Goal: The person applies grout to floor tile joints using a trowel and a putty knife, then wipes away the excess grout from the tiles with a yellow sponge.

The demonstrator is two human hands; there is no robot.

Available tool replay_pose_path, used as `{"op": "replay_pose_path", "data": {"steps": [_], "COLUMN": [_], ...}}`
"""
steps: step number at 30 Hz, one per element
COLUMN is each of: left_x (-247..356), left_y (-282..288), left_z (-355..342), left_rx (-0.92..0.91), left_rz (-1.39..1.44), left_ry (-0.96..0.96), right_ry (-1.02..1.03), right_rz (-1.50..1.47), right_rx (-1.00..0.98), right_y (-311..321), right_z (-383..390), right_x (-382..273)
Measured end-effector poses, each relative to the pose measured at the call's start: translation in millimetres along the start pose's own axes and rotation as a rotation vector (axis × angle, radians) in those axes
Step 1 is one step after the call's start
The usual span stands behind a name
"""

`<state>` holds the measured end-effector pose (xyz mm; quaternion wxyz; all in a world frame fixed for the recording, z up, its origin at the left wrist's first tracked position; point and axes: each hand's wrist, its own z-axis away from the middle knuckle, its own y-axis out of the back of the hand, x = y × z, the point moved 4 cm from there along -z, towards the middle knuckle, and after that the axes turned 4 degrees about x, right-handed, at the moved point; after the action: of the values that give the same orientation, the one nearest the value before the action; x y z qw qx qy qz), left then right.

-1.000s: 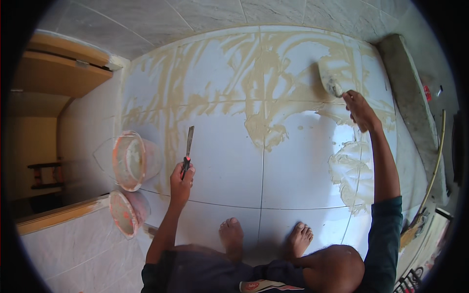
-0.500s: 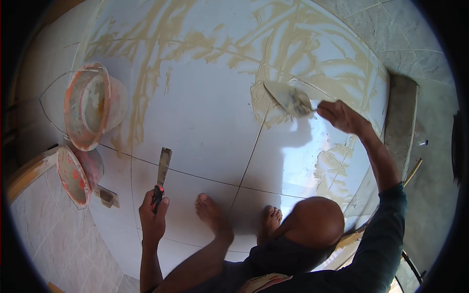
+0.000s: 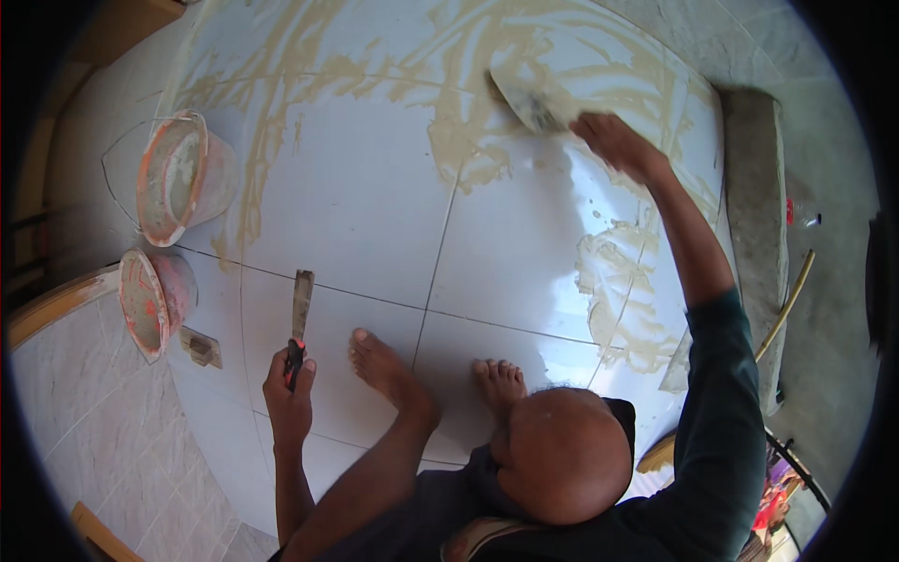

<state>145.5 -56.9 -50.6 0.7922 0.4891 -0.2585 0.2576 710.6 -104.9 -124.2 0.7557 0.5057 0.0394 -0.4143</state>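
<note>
My right hand [image 3: 613, 142] grips a trowel [image 3: 530, 105] by its handle, reaching far out to the right of centre. The trowel's broad blade is at the beige grout paste [image 3: 468, 155] smeared over the white floor tiles [image 3: 346, 178] and their joints. My left hand [image 3: 288, 386] is closed round the black and red handle of a putty knife [image 3: 302, 309]. Its narrow, stained blade points away from me, above the tiles and apart from the paste.
Two stained buckets, a larger one [image 3: 220, 178] with a wire handle and a smaller one [image 3: 175, 290], stand at the left. A small flat float [image 3: 201, 348] lies beside them. A grey concrete ledge [image 3: 757, 187] and a thin stick [image 3: 791, 300] are at the right. My bare feet [image 3: 379, 361] stand on the tiles.
My right hand has carried the trowel farther away and a little left, across the smeared paste. The view has shifted slightly; my left hand keeps the putty knife in about the same position.
</note>
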Motion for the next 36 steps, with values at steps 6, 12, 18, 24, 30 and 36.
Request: {"op": "replay_pose_path", "data": {"steps": [6, 12, 18, 24, 30, 36], "left_x": [26.0, 45.0, 45.9, 29.5, 48.3, 62.7], "left_y": [-35.6, -58.6, -55.1, -60.8, -69.0, -72.3], "left_z": [-13.5, -13.1, -12.8, -27.6, -39.7, -37.9], "left_rx": [-0.072, -0.118, -0.124, -0.175, -0.204, -0.194], "left_rz": [0.023, 0.002, -0.022, 0.079, 0.028, 0.019], "left_ry": [-0.111, -0.154, -0.150, -0.071, -0.140, -0.144], "right_ry": [0.266, 0.213, -0.108, -0.367, 0.092, -0.029], "right_rz": [0.176, 0.429, 0.389, -0.176, -0.425, 0.335], "right_rx": [-0.260, 0.246, 0.268, 0.132, 0.293, 0.335], "right_y": [-83.5, -108.3, -35.8, 0.2, -64.1, -53.3], "right_z": [-1.0, 68.2, 105.4, 167.8, 106.4, 85.9], "right_x": [-26.3, -7.2, 137.1, 176.5, 81.3, 93.4]}}
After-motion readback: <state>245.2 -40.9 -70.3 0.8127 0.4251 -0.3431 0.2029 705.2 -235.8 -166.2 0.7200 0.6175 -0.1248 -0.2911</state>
